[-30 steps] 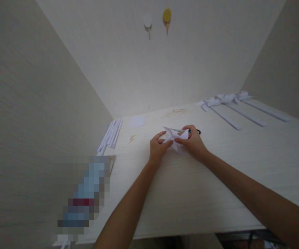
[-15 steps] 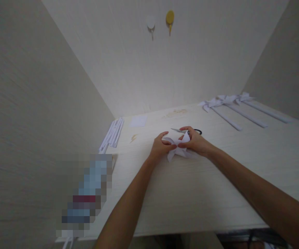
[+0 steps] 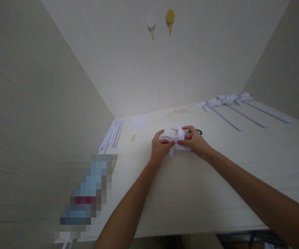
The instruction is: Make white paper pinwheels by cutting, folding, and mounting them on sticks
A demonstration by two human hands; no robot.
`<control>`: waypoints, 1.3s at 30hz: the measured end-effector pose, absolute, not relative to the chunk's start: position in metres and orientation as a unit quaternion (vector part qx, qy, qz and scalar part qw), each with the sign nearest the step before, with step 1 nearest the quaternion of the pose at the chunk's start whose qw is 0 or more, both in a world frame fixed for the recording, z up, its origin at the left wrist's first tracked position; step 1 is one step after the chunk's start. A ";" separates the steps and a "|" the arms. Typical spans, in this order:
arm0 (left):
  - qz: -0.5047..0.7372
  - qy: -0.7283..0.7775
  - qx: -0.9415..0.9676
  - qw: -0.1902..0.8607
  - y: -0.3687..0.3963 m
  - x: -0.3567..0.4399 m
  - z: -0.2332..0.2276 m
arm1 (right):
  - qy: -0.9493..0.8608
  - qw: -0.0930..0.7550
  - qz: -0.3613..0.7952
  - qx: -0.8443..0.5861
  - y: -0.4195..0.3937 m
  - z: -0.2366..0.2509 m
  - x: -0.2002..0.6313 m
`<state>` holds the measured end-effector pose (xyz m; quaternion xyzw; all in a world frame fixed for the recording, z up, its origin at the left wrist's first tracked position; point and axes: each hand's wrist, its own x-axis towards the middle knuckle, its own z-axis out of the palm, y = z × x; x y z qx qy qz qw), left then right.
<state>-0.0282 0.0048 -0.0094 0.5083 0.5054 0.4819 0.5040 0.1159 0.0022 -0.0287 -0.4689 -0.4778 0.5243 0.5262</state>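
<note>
Both hands are pinching a folded white paper piece [image 3: 176,142] mid-table: left hand [image 3: 159,148] gripping its left end, right hand [image 3: 194,142] its right; scissors [image 3: 188,131] lying just beyond.

A pixelated block [image 3: 85,197] hides something at the table's left edge; the scissors [image 3: 188,131] sit half-hidden behind the right hand [image 3: 194,141].

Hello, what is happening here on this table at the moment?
A person is working a folded white paper piece with both hands over a pale table. The left hand and the right hand pinch it from opposite sides. Scissors lie just behind the hands. A bundle of white paper strips lies at the left, and finished paper shapes with long stems lie at the far right.
</note>
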 end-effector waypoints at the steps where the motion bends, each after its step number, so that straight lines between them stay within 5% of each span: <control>1: 0.481 0.504 0.510 0.505 0.005 -0.029 -0.010 | -0.475 0.525 0.528 -0.469 0.002 -0.028 0.116; 39: 0.476 0.494 0.517 0.512 0.008 -0.029 -0.011 | -0.448 0.541 0.583 -0.410 -0.003 -0.019 0.116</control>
